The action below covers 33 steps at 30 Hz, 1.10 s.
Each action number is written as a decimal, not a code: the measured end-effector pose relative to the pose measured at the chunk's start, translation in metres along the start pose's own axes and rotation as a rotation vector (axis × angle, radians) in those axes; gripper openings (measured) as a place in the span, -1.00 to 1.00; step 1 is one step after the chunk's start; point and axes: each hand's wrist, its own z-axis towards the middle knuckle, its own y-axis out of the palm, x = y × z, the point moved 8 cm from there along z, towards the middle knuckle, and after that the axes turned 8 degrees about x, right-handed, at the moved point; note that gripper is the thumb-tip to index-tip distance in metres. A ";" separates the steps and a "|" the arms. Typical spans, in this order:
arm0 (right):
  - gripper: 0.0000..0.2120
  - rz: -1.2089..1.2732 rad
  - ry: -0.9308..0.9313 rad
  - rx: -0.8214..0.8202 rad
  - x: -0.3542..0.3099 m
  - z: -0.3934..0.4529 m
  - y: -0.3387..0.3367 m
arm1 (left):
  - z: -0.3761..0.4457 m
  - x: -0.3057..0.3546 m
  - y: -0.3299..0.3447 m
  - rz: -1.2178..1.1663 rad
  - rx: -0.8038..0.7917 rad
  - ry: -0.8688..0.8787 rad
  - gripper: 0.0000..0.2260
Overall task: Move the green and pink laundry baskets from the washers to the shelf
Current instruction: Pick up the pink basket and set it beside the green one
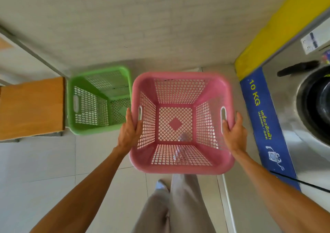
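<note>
The pink laundry basket (181, 124), empty and held off the floor in front of a person's legs, is carried between both hands in a launderette aisle. The left hand (129, 132) is clamped on the basket's left rim just below the handle slot, and the right hand (234, 132) grips the right rim by the opposite slot, fingers curled under the lip. With nothing in it, the open-lattice plastic tub looks light and fairly stiff, though its thin walls would likely flex if squeezed; the rolled rim or the two cut-out handles seem the soundest places to hold it.

The green laundry basket (100, 100) sits just beside it to the left, also empty, close against a wooden surface (32, 108) that may be the shelf; whether it rests on the floor or on a lower ledge cannot be told. To the right, a washer (314, 104) with a blue 10 KG panel (264, 118) stands near the pink basket's right side, so there appears to be little room to swing it that way. The tiled floor (44, 161) ahead shows no obstacle.
</note>
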 end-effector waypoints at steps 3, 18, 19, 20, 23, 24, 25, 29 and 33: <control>-0.61 -0.018 -0.003 -0.036 -0.007 0.045 0.030 | 0.042 0.000 0.021 -0.025 -0.003 -0.065 -0.45; -0.69 -0.246 0.020 -0.325 0.010 0.207 0.211 | 0.188 -0.055 0.165 -0.063 -0.200 -0.319 -0.68; -0.69 -0.261 0.022 -0.364 0.012 0.212 0.220 | 0.194 -0.060 0.170 -0.072 -0.217 -0.346 -0.68; -0.69 -0.269 0.022 -0.399 0.013 0.217 0.228 | 0.200 -0.065 0.173 -0.075 -0.226 -0.372 -0.68; -0.70 -0.270 0.026 -0.465 0.017 0.228 0.245 | 0.217 -0.076 0.181 -0.043 -0.248 -0.400 -0.68; -0.70 -0.267 0.030 -0.475 0.018 0.232 0.251 | 0.222 -0.078 0.185 -0.044 -0.267 -0.402 -0.66; -0.70 -0.261 0.035 -0.481 0.018 0.235 0.254 | 0.225 -0.080 0.187 -0.053 -0.284 -0.407 -0.64; -0.69 -0.245 0.074 -0.487 0.020 0.242 0.268 | 0.234 -0.089 0.197 -0.038 -0.317 -0.413 -0.62; -0.66 -0.237 0.125 -0.512 0.021 0.246 0.276 | 0.238 -0.093 0.204 -0.040 -0.349 -0.390 -0.62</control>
